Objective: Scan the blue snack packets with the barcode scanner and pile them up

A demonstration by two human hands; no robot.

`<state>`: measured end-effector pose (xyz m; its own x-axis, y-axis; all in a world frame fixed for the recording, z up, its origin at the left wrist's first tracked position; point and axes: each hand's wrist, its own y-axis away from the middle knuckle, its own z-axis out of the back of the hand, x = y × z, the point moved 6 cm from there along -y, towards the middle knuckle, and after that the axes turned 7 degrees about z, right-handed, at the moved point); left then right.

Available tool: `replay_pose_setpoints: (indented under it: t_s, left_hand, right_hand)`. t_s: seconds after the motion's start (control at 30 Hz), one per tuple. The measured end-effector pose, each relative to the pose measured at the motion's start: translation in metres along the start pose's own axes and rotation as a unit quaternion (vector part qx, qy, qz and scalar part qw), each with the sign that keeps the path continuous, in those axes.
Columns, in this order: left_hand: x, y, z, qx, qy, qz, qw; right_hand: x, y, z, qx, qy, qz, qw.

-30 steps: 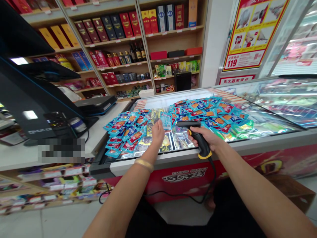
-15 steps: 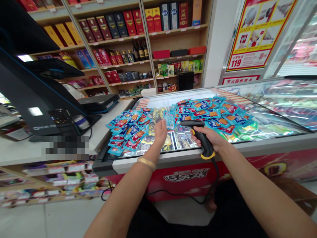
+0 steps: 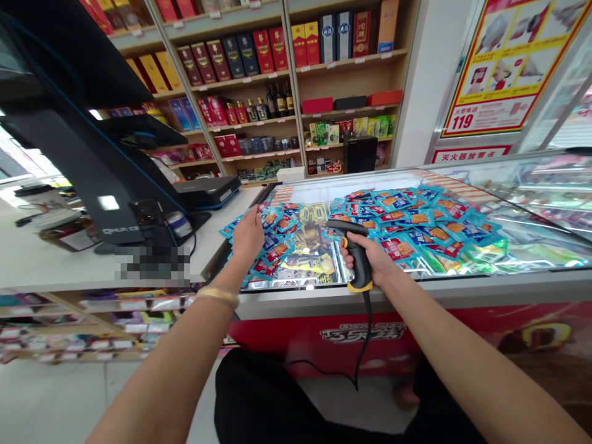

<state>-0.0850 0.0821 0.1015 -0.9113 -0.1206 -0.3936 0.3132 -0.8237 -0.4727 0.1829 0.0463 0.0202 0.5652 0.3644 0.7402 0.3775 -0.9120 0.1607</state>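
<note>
My right hand (image 3: 367,254) grips a black barcode scanner (image 3: 358,262) with yellow trim, its head pointing left above the glass freezer top. A cable hangs from the scanner's handle. My left hand (image 3: 250,237), with a gold bangle at the wrist, is closed over the left pile of blue-and-red snack packets (image 3: 277,251). A snack packet (image 3: 264,207) shows at its fingertips, mostly hidden by the hand. To the right of the scanner lies a larger pile of the same packets (image 3: 435,216).
Left of the freezer (image 3: 416,285) stands a counter (image 3: 203,251) with a black checkout terminal (image 3: 106,172). Shelves (image 3: 250,80) of boxes and bottles line the back. The scanner cable (image 3: 319,369) loops down in front of the freezer.
My left hand has moved left from near the scanner's head to the left pile, carrying a snack packet. My right hand still holds the scanner. The view has shifted slightly left.
</note>
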Motion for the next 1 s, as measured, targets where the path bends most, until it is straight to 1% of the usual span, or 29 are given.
replay_pose_setpoints:
  t_s: [0.1, 0.17, 0.23, 0.3, 0.4, 0.43, 0.5, 0.6, 0.67, 0.73, 0.8, 0.87, 0.93, 1.0]
  left_hand:
    - [0.028, -0.002, -0.008, 0.093, -0.116, 0.027, 0.989]
    - [0.037, 0.002, -0.015, 0.134, -0.152, 0.037, 0.979]
    - [0.037, 0.006, -0.015, 0.129, -0.162, 0.032, 0.978]
    - [0.031, 0.009, -0.012, 0.097, -0.164, 0.024, 0.981]
    - [0.012, 0.015, -0.008, 0.033, -0.146, -0.005, 0.989]
    - [0.003, 0.017, -0.010, 0.021, -0.131, -0.022, 0.991]
    - [-0.018, 0.024, -0.019, 0.020, -0.093, -0.061, 0.994]
    - [-0.055, 0.035, -0.043, 0.059, -0.032, -0.117, 0.991]
    - [-0.081, 0.044, -0.063, 0.097, -0.002, -0.145, 0.985]
    - [-0.106, 0.052, -0.081, 0.131, 0.008, -0.156, 0.979]
    - [-0.126, 0.057, -0.097, 0.161, -0.001, -0.142, 0.977]
    - [-0.139, 0.061, -0.108, 0.189, -0.024, -0.112, 0.975]
    - [-0.146, 0.064, -0.115, 0.206, -0.050, -0.091, 0.973]
    - [-0.150, 0.066, -0.116, 0.204, -0.062, -0.099, 0.972]
  right_hand:
    - [-0.012, -0.005, -0.015, 0.010, 0.011, -0.006, 1.000]
    - [-0.016, -0.006, -0.019, 0.018, 0.020, -0.011, 1.000]
    - [-0.016, -0.005, -0.020, 0.025, 0.026, -0.014, 0.999]
    - [-0.015, -0.004, -0.020, 0.027, 0.026, -0.013, 0.999]
    - [-0.012, -0.003, -0.017, 0.016, 0.014, -0.011, 1.000]
    - [-0.010, -0.002, -0.015, 0.009, 0.009, -0.011, 1.000]
    - [-0.004, 0.000, -0.007, -0.002, 0.000, -0.006, 1.000]
    - [0.013, 0.005, 0.013, -0.013, -0.007, 0.018, 1.000]
    - [0.029, 0.011, 0.031, -0.034, -0.007, 0.032, 0.999]
    - [0.044, 0.018, 0.050, -0.058, -0.005, 0.050, 0.997]
    - [0.057, 0.025, 0.065, -0.075, -0.007, 0.067, 0.995]
    - [0.063, 0.031, 0.074, -0.085, -0.012, 0.075, 0.994]
    - [0.064, 0.033, 0.077, -0.090, -0.014, 0.076, 0.993]
    - [0.062, 0.033, 0.076, -0.096, -0.008, 0.072, 0.993]
